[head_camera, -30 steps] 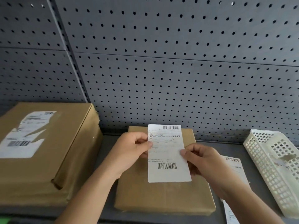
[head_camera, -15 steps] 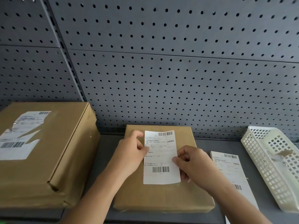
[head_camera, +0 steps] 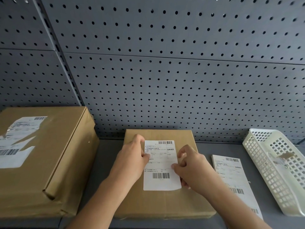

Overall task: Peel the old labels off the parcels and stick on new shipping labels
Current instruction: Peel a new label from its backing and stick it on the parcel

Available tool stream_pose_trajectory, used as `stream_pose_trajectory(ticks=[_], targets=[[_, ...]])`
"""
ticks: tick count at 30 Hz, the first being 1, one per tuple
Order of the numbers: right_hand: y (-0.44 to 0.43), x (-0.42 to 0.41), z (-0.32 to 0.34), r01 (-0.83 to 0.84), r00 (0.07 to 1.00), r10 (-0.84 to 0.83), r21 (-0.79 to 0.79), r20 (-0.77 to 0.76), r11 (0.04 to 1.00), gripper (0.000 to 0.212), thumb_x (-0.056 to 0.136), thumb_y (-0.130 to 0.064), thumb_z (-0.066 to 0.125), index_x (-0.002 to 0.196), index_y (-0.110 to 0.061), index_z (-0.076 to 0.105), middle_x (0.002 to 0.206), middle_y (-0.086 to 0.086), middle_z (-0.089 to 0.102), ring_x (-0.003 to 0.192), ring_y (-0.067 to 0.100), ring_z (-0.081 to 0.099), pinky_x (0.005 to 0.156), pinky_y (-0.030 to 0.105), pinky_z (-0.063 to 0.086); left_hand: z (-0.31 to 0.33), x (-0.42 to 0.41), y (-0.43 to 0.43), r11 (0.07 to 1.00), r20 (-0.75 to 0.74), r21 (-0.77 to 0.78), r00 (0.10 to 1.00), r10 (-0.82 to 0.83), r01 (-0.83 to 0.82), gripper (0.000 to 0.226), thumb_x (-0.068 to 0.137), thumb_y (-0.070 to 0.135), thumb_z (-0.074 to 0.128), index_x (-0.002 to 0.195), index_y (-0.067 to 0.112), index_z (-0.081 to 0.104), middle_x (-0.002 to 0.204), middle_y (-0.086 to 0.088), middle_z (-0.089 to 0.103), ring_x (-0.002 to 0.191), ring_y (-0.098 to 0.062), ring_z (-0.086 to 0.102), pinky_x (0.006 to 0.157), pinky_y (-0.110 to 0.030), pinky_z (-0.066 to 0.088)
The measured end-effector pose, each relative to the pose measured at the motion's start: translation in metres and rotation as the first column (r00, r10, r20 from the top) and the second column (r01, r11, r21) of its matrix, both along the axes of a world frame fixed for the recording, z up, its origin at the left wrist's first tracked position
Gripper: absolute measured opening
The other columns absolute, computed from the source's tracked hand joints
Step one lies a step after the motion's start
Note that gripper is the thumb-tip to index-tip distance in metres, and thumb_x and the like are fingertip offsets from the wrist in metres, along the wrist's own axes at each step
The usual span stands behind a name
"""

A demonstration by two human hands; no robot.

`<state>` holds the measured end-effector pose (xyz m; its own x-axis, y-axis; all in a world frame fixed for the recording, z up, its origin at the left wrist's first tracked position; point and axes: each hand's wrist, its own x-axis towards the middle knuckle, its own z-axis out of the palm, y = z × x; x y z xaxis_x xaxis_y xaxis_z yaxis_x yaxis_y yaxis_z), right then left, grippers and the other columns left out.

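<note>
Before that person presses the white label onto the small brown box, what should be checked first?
1. Grip on the label: ok. The left hand pinches its left edge and the right hand its right edge.
2. Label over the small parcel: ok, it sits wholly within the top face.
3. Label square to the parcel: ok, the edges look about parallel.
4. Backing peeled off: cannot tell, the underside is hidden.
5. Small parcel's old label removed: cannot tell, part of the top is covered.
6. Large parcel: not ok, a torn old label is on it.
</note>
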<state>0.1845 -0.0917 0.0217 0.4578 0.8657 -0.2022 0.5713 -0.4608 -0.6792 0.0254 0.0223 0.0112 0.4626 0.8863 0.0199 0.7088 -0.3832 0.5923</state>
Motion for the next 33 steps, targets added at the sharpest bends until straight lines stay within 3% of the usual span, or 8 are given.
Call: stream_pose_trajectory(ticks=[5, 8, 12, 15, 17, 21, 26, 33], targets=[[0.000, 0.007, -0.002, -0.011, 0.991, 0.019, -0.058, 0.130, 0.998, 0.020, 0.088, -0.033, 0.069, 0.090, -0.029, 0.049, 0.073, -0.008, 0.065, 0.064, 0.011, 0.066, 0.063, 0.037, 0.058, -0.007, -0.002, 0.002, 0.998, 0.001, 0.065, 1.000, -0.022, 0.022, 0.032, 0.092, 0.029, 0.069, 0.116, 0.030, 0.048, 0.088, 0.014, 0.055, 0.079, -0.004, 0.057, 0.066, -0.025, 0.050], [-0.001, 0.011, -0.007, -0.030, 0.936, 0.054, -0.072, 0.349, 0.997, 0.016, 0.090, -0.042, 0.062, 0.091, -0.031, 0.051, 0.079, -0.013, 0.064, 0.074, 0.009, 0.062, 0.065, 0.032, 0.053, -0.013, -0.006, 0.000, 0.972, -0.033, 0.211, 0.994, -0.103, 0.108, 0.033, 0.098, 0.039, 0.057, 0.129, 0.032, 0.049, 0.123, 0.021, 0.051, 0.113, -0.003, 0.053, 0.087, -0.023, 0.049], [0.008, 0.008, -0.019, -0.205, 0.815, 0.088, 0.143, 0.572, 0.968, 0.024, 0.096, -0.035, 0.052, 0.115, -0.025, 0.063, 0.110, -0.015, 0.062, 0.104, 0.010, 0.058, 0.075, 0.025, 0.049, -0.018, -0.006, -0.001, 0.926, -0.162, 0.242, 0.953, -0.257, 0.291, 0.057, 0.106, 0.046, 0.030, 0.159, 0.028, 0.018, 0.164, 0.018, 0.012, 0.150, 0.000, 0.006, 0.119, -0.019, 0.003], [0.020, 0.002, -0.031, -0.359, 0.758, 0.205, 0.134, 0.619, 0.924, 0.044, 0.097, -0.037, 0.040, 0.134, -0.019, 0.057, 0.137, -0.006, 0.057, 0.135, 0.017, 0.048, 0.111, 0.030, 0.038, -0.021, -0.005, -0.002, 0.893, -0.285, 0.206, 0.897, -0.337, 0.401, 0.066, 0.100, 0.055, 0.001, 0.160, 0.028, 0.003, 0.164, 0.015, -0.009, 0.148, 0.001, -0.015, 0.121, -0.024, -0.011], [0.026, 0.000, -0.039, -0.428, 0.743, 0.305, 0.073, 0.596, 0.901, 0.050, 0.100, -0.037, 0.032, 0.144, -0.018, 0.048, 0.148, -0.003, 0.050, 0.145, 0.019, 0.036, 0.120, 0.034, 0.026, -0.024, -0.004, -0.002, 0.884, -0.318, 0.182, 0.876, -0.362, 0.431, 0.078, 0.090, 0.058, -0.009, 0.160, 0.026, 0.003, 0.164, 0.013, -0.011, 0.149, 0.000, -0.015, 0.124, -0.029, -0.007], [0.031, 0.001, -0.048, -0.446, 0.709, 0.353, 0.000, 0.611, 0.895, 0.054, 0.102, -0.037, 0.027, 0.151, -0.017, 0.040, 0.156, 0.001, 0.041, 0.147, 0.019, 0.032, 0.122, 0.039, 0.024, -0.027, -0.006, 0.001, 0.884, -0.369, 0.156, 0.856, -0.363, 0.442, 0.084, 0.084, 0.062, -0.015, 0.159, 0.026, -0.003, 0.164, 0.011, -0.014, 0.148, 0.000, -0.017, 0.121, -0.026, -0.010], [0.024, 0.006, -0.045, -0.411, 0.720, 0.375, -0.076, 0.584, 0.908, 0.064, 0.103, -0.054, 0.016, 0.160, -0.024, 0.012, 0.164, -0.012, -0.001, 0.150, 0.000, -0.005, 0.122, 0.025, -0.010, -0.022, -0.008, 0.000, 0.897, -0.436, 0.129, 0.837, -0.331, 0.422, 0.069, 0.100, 0.062, 0.000, 0.157, 0.025, -0.011, 0.161, 0.011, -0.021, 0.147, 0.000, -0.020, 0.122, -0.027, -0.009], [0.011, 0.019, -0.038, -0.317, 0.775, 0.337, -0.131, 0.535, 0.939, 0.081, 0.089, -0.065, -0.004, 0.160, -0.026, 0.003, 0.165, -0.014, -0.008, 0.149, -0.002, -0.013, 0.122, 0.027, -0.011, -0.023, -0.015, 0.002, 0.930, -0.434, 0.083, 0.853, -0.290, 0.359, 0.070, 0.098, 0.061, 0.001, 0.155, 0.025, -0.017, 0.161, 0.012, -0.023, 0.146, 0.000, -0.023, 0.124, -0.030, -0.009]])
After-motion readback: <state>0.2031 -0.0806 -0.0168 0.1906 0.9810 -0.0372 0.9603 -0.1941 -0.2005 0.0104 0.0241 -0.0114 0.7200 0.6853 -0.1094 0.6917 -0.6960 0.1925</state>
